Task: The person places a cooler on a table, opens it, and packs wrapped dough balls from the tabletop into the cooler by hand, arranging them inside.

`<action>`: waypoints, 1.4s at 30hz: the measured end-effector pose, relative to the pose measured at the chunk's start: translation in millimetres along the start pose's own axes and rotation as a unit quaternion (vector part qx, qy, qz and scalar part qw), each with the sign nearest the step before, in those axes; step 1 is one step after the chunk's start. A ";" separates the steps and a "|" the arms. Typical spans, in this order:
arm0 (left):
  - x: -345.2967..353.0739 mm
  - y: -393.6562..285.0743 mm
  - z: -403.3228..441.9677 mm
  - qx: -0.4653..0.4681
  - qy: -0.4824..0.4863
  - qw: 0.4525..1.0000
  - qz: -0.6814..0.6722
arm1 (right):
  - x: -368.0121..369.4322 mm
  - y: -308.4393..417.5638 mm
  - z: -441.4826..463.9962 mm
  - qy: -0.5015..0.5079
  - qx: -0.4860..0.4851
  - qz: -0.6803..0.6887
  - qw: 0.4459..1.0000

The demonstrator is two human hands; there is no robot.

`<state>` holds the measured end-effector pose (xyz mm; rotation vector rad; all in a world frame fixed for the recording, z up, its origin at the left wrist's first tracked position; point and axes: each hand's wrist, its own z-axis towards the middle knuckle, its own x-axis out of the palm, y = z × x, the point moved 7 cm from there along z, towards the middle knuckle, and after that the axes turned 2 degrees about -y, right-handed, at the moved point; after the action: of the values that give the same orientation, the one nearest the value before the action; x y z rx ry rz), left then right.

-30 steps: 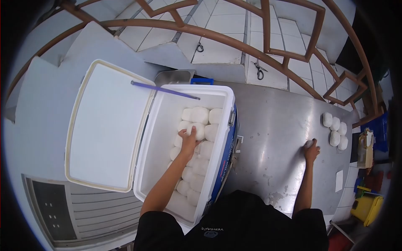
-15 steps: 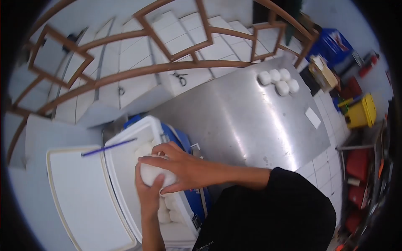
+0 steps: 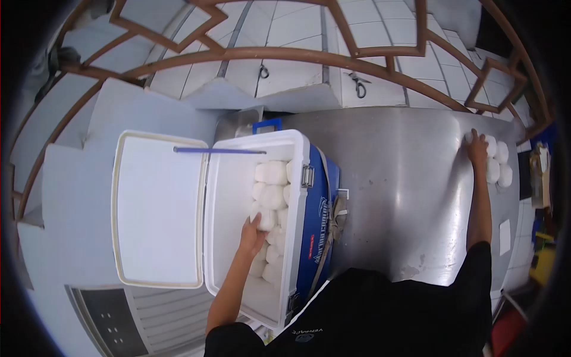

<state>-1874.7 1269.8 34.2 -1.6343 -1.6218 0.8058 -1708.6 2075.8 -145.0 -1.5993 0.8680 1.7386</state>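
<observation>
My left hand (image 3: 253, 235) is inside the cooler box (image 3: 229, 196), its fingers curled against a white rounded ball (image 3: 266, 219) in the pile there. Several similar white balls (image 3: 272, 172) are packed along the box's right side. Across the steel table, my right hand (image 3: 476, 149) is closed over a white ball at the near-left end of a small group of white balls (image 3: 501, 152). The hand partly covers that ball. What the balls are made of does not show.
The cooler's white lid (image 3: 159, 208) lies open to the left, with a purple stick (image 3: 220, 150) across the box's rim. A steel table (image 3: 380, 184) extends right; a white card (image 3: 505, 237) lies on it. Scissors (image 3: 359, 85) and a brown railing (image 3: 285, 55) are beyond.
Both hands were together around one white ball above the cooler. They have parted: my right hand has moved far right to the table group, my left down into the box. The view has turned.
</observation>
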 end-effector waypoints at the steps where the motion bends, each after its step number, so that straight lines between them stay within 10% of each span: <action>1: 13.0 -4.2 1.7 0.008 0.038 0.999 -0.024 | 12.8 2.8 -5.1 -0.047 -0.025 -0.014 0.998; 3: 23.7 -1.5 -4.3 0.005 0.050 0.999 -0.006 | 50.1 0.8 -27.8 -0.141 -0.057 -0.042 0.987; 6: 15.0 -4.8 10.0 0.065 -0.011 0.975 0.210 | -7.6 56.9 -102.8 0.016 0.071 0.106 0.992; 10: 15.1 -12.9 6.9 0.160 -0.002 0.766 0.623 | -25.3 137.6 -184.9 -0.012 -0.026 0.389 0.921; 14: 43.7 -76.1 -35.9 0.313 0.013 0.640 0.702 | -173.5 263.2 -263.5 0.076 -0.064 0.629 0.771; 18: 128.3 -136.4 -126.1 0.272 0.177 0.922 0.211 | -320.3 351.4 -335.3 0.078 -0.254 0.649 0.713; 24: 99.7 -114.1 -114.2 0.145 0.149 0.977 0.055 | -327.1 322.2 -279.3 0.115 -0.375 0.681 0.619; 28: 21.1 -91.9 -79.6 0.098 0.048 0.991 0.077 | -114.7 125.4 -110.0 -0.208 -0.112 0.293 0.927; 30: -15.4 -65.7 -70.5 0.031 -0.017 0.992 0.121 | -4.9 -11.0 -33.5 -0.297 0.001 0.114 0.948; 31: -37.5 -45.2 -59.0 -0.022 -0.006 0.989 0.145 | 35.6 -64.3 -25.4 -0.037 -0.011 -0.193 0.981; 33: -68.2 -1.0 -49.3 -0.108 -0.012 0.980 0.164 | 64.6 -144.0 -28.2 -0.107 0.051 -0.116 0.986; 42: -35.4 20.8 -35.3 -0.099 0.069 0.977 0.176 | 14.3 -62.5 -137.0 -0.036 0.136 0.123 0.982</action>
<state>-1834.8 1233.3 35.9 -2.1101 -1.3705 0.6984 -1578.4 2003.1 -170.3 -1.2853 1.2506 1.7405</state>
